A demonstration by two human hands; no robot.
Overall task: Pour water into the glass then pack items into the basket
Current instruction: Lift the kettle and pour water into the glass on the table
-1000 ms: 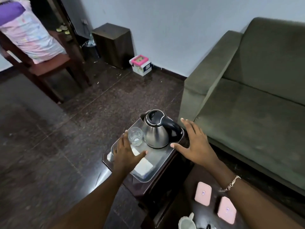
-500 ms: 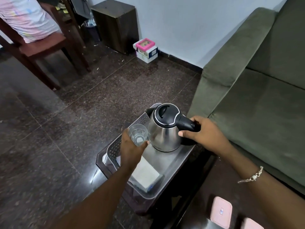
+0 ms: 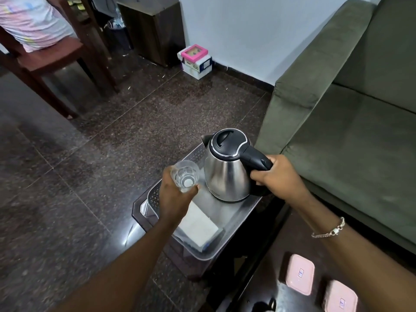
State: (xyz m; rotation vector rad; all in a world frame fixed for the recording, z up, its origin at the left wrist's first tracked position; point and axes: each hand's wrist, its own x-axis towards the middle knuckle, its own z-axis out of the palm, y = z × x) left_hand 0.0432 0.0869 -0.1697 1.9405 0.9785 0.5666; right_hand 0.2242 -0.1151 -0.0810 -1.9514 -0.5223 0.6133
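A steel kettle (image 3: 227,174) with a black lid stands upright in a grey plastic basket (image 3: 195,252) on a small dark stand. My right hand (image 3: 280,179) is closed round the kettle's black handle. My left hand (image 3: 174,197) holds a clear drinking glass (image 3: 185,175) upright, just left of the kettle and over the basket. The glass looks empty. A white folded cloth (image 3: 199,228) lies on the basket floor, partly under my left wrist.
A green sofa (image 3: 351,122) fills the right side, close to the stand. Two pink-lidded boxes (image 3: 300,276) lie on a dark table at the bottom right. Across the dark floor are a wooden chair (image 3: 51,61), a dark cabinet (image 3: 155,28) and a pink-topped box (image 3: 195,60).
My right hand went from hovering open beside the kettle to gripping its handle. My left hand closed on the glass and raised it slightly. The camera tilted closer.
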